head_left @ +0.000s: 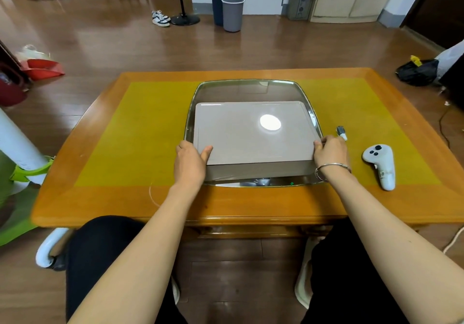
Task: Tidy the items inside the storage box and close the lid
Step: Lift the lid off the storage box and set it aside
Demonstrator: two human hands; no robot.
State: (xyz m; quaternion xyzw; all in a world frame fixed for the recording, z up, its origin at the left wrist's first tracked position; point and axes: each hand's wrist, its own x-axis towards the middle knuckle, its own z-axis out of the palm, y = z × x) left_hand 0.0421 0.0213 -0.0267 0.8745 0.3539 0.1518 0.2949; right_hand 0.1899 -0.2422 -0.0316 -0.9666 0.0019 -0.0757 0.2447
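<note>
Storage box (251, 90), clear plastic, sits mid-desk (100, 198) toward the near edge, with the beige lid (251, 133) over it. Left hand (190, 163) and right hand (330, 152) have fingers clamped on the lid's near corners. Contents mostly hidden, something grey peeks out underneath. White controller (380, 165) lies off right.

Wooden table (105, 198) with yellow inlay — clear storage box (247, 86) centred, white controller (380, 164) right, small plug (341, 133) between
</note>
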